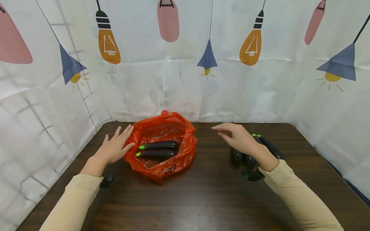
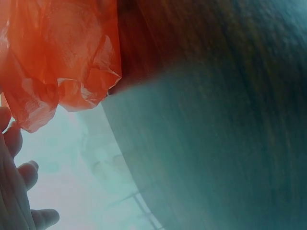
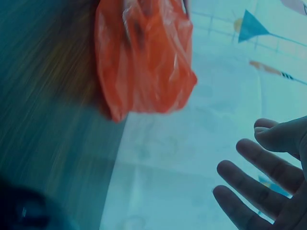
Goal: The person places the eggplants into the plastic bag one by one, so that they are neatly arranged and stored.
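A red plastic bag [image 1: 185, 157] stands with its mouth spread wide on the dark table, and two eggplants [image 1: 162, 145] with green stems lie inside it. My left hand [image 1: 114, 148] is at the bag's left rim, fingers spread; whether it touches the plastic I cannot tell. In the right wrist view my right hand [image 3: 273, 177] has its fingers extended and holds nothing. It hovers between the bag and several more eggplants [image 1: 270, 146] on the table's right side, which my forearm partly hides.
The wooden table [image 1: 199, 199] ends at a far edge just behind the bag. A white curtain [image 1: 185, 86] printed with lamps and bulbs hangs behind the table and along both sides. Dark wrist devices [image 1: 252, 175] sit under both forearms.
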Motion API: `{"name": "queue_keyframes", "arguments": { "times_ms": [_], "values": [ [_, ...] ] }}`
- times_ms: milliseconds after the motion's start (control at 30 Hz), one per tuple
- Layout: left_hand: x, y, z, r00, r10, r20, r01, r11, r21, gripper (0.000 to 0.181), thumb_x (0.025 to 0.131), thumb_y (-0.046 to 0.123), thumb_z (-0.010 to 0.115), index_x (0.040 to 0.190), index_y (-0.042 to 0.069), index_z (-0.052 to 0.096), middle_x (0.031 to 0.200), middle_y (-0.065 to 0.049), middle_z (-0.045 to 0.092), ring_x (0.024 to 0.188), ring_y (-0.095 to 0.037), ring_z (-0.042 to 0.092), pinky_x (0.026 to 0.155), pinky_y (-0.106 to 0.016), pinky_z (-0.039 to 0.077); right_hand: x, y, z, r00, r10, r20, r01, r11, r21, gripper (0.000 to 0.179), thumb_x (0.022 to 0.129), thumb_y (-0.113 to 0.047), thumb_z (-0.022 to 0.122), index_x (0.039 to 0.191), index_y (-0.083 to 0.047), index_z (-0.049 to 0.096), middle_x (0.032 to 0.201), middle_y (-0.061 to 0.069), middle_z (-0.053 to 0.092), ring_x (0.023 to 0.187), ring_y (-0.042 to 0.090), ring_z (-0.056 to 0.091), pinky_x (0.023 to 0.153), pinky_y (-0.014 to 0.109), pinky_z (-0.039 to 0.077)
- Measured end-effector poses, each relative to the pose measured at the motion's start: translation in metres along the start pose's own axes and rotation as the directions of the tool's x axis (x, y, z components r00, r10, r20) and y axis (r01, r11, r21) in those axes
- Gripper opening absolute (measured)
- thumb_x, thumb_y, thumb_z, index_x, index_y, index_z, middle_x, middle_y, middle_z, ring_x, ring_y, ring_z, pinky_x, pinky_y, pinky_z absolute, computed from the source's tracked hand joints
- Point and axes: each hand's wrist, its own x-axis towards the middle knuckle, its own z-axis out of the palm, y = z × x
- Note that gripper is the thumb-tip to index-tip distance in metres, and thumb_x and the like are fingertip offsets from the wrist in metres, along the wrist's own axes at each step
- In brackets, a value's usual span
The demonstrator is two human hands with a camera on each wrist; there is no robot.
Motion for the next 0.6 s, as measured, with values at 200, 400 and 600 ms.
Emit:
{"name": "queue_keyframes", "arguments": {
  "times_ms": [200, 400, 600],
  "values": [
    [0.002, 0.001, 0.001, 1.000, 0.005, 0.010, -0.005, 1.000, -0.008, 0.080, 0.107, 0.045, 0.049, 0.166, 0.009, 0.008, 0.171, -0.016, 0.006, 0.153, -0.048, 0.002, 0.107, -0.082, -0.001, -0.017, 0.012, -0.014, 0.999, 0.027, -0.037, -0.028, 0.999, -0.025, 0.035, 0.098, 0.003, 0.065, 0.131, -0.006, 0.070, 0.123, 0.012, 0.071, 0.097, 0.026, 0.072, 0.080, 0.043, 0.059],
    [0.003, 0.001, 0.002, 1.000, 0.005, 0.005, -0.005, 1.000, -0.012, 0.079, 0.108, 0.043, 0.049, 0.166, 0.010, 0.009, 0.171, -0.015, 0.007, 0.153, -0.048, 0.002, 0.108, -0.082, -0.001, -0.033, 0.026, -0.029, 0.993, 0.089, -0.072, -0.094, 0.994, -0.061, 0.034, 0.099, 0.003, 0.064, 0.132, -0.004, 0.069, 0.125, 0.015, 0.070, 0.097, 0.029, 0.072, 0.078, 0.045, 0.060],
    [0.002, 0.001, 0.001, 1.000, 0.003, 0.012, -0.003, 1.000, -0.012, 0.079, 0.108, 0.044, 0.049, 0.166, 0.009, 0.008, 0.171, -0.016, 0.007, 0.153, -0.048, 0.001, 0.108, -0.082, -0.002, -0.047, 0.036, -0.041, 0.983, 0.163, -0.080, -0.169, 0.982, -0.083, 0.034, 0.101, 0.001, 0.063, 0.135, -0.003, 0.067, 0.124, 0.019, 0.070, 0.098, 0.035, 0.072, 0.078, 0.052, 0.059]
  ]
}}
